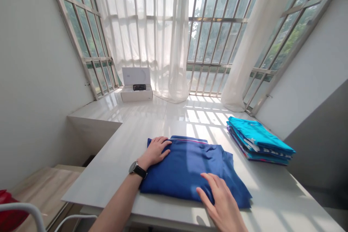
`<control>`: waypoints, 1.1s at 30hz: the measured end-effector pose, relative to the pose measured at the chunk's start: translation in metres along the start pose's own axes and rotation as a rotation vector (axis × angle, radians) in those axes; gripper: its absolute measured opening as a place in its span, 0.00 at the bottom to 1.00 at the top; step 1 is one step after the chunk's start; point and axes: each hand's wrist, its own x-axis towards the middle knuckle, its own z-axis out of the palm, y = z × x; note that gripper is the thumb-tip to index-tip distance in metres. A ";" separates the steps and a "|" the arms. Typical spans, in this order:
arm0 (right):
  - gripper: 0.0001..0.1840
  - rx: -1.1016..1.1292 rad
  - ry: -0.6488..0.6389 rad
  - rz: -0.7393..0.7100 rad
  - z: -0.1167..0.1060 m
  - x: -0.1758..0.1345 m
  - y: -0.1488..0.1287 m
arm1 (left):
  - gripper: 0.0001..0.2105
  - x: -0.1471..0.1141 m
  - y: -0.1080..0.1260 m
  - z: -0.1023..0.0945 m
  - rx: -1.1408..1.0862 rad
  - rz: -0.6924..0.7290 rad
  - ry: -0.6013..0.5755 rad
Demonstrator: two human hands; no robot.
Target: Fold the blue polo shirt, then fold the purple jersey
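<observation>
A dark blue garment (182, 166) lies flat and partly folded on the white table (108, 166), with a thin white and red stripe along its far edge. On its upper left corner rests my left hand (155, 151), fingers stretched over the cloth; a black-strapped watch (137, 169) is on that wrist. My right hand (220, 200) is over the near right part of the garment, thumb and fingers apart. Whether its fingertips touch the cloth I cannot tell. Neither hand grips anything. Wrinkles show in the cloth toward the right side.
A stack of folded clothes (259, 141), bright turquoise on top, sits at the table's right. Farther back, an open white box (136, 95) holding a black object stands on the window ledge. Sheer curtains (168, 43) hang before barred windows. A white chair frame (29, 206) is at lower left.
</observation>
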 end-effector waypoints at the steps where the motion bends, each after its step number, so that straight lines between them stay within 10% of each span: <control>1: 0.25 -0.052 0.013 -0.006 0.008 -0.014 0.001 | 0.17 0.001 0.002 0.003 0.027 -0.001 -0.045; 6: 0.31 -0.244 -0.084 0.002 0.029 -0.013 0.004 | 0.18 -0.017 0.003 -0.005 0.184 -0.130 -0.118; 14: 0.28 -0.281 -0.500 -0.128 0.011 0.121 0.030 | 0.21 -0.086 0.063 -0.031 0.331 -0.391 -0.075; 19: 0.25 -0.266 -0.461 -0.211 0.020 0.170 0.034 | 0.24 -0.106 0.105 -0.029 0.174 -0.324 -0.098; 26: 0.29 -0.296 -0.317 -0.230 0.039 0.137 0.031 | 0.15 -0.079 0.115 -0.036 0.168 -0.215 -0.088; 33: 0.21 -0.172 -0.286 -0.290 0.048 0.188 0.028 | 0.28 -0.068 0.127 0.006 -0.027 -0.125 -0.129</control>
